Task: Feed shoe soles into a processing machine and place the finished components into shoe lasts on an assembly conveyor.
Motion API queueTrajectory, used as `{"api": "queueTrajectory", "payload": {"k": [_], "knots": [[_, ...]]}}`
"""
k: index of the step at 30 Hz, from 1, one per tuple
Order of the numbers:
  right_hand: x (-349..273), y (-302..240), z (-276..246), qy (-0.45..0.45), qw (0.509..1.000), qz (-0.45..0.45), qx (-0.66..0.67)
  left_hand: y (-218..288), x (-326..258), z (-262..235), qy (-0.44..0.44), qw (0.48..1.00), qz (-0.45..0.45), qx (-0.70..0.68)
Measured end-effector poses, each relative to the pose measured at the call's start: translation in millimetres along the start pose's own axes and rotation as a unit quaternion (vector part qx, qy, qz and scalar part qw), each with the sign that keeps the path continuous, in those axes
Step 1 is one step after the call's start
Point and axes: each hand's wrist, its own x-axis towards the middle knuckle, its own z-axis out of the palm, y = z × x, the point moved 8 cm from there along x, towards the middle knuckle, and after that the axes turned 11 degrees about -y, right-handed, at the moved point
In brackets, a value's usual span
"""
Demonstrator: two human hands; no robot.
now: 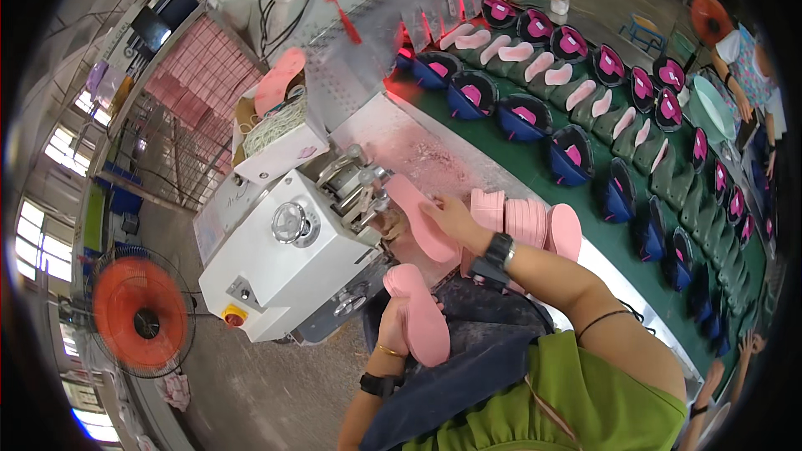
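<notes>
My right hand (pixel 454 221) grips a pink insole (pixel 418 215) by its edge. The far end of that insole meets the metal working head (pixel 368 188) of a white machine (pixel 276 271). My left hand (pixel 393 326) is closed around more pink insoles (pixel 428 330), held upright just in front of the machine; how many, I cannot tell. To the right of my right hand, a row of stacked pink insoles (pixel 525 219) stands on the table's edge. Pink dust (pixel 426 150) coats the tabletop behind the machine head.
A green conveyor (pixel 535 163) carries blue-black shoe uppers (pixel 572 154) and dark green lasts with pink insoles. On the machine sits a white box (pixel 284 138) of cord. An orange fan (pixel 142 317) stands at left. Co-workers (pixel 743 67) are along the right side.
</notes>
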Motion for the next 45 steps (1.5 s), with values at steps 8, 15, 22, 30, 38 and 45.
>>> {"api": "queueTrajectory", "payload": {"k": [8, 15, 22, 30, 38, 45], "knots": [[19, -40, 6, -0.037, 0.985, 0.122, 0.119, -1, -9, -3, -0.016, 1.000, -0.022, 0.001], [12, -107, -42, 0.064, 0.933, -0.125, -0.330, -8, -8, -6, -0.019, 0.998, -0.036, -0.043], [57, -60, 5, 0.012, 0.990, 0.054, -0.126, 1, -31, -33, 0.118, 0.993, 0.016, 0.025], [70, -48, -59, 0.098, 0.992, 0.011, 0.083, -18, -10, -45, 0.085, 0.996, -0.002, 0.002], [-115, -1, -324, 0.360, 0.931, 0.044, 0.041, 1, 14, 2, -0.068, 0.980, -0.008, 0.186], [-332, 54, -562, 0.526, 0.751, 0.202, -0.343, -11, 40, 16, -0.013, 0.996, -0.059, 0.059]]}}
